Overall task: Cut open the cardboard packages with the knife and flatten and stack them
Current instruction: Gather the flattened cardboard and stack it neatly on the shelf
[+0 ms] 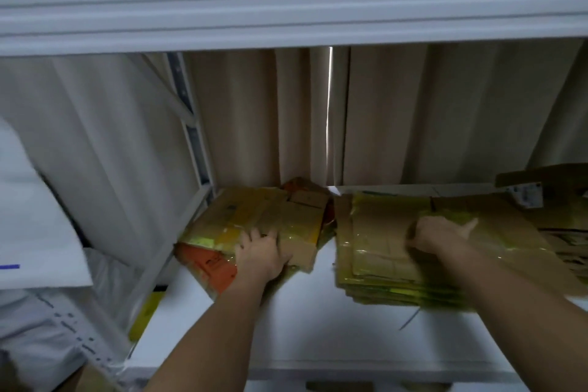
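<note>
Both forearms reach in from the bottom of the frame onto a white shelf [302, 334], under another white shelf edge [286, 3] that runs across the top. The left hand [262, 253], a little left of centre, lies palm down with fingers spread and fairly straight, pressing on a flattened cardboard package [254, 219] wrapped in yellowish tape; it is flat on the board, not gripping. That package sits at the left end of the shelf, tilted, its near corner hanging over the shelf's left edge, with an orange printed panel [206, 264] showing beneath it at the lower left. The right hand [436, 234], right of centre, rests on top of a stack of flattened cardboard [391, 267], wrist bent, thumb sticking out to the right; the fingers look curled down onto the top sheet, but motion blur hides whether they pinch it or only press, so I cannot tell the grip. The stack lies on the right half of the shelf, just beside the left package with a narrow gap between them. More brown cardboard [547, 181] pokes in at the right edge. Beige curtains [397, 111] hang behind, and a white sheet [35, 226] fills the left edge. No knife can be made out in either hand
</note>
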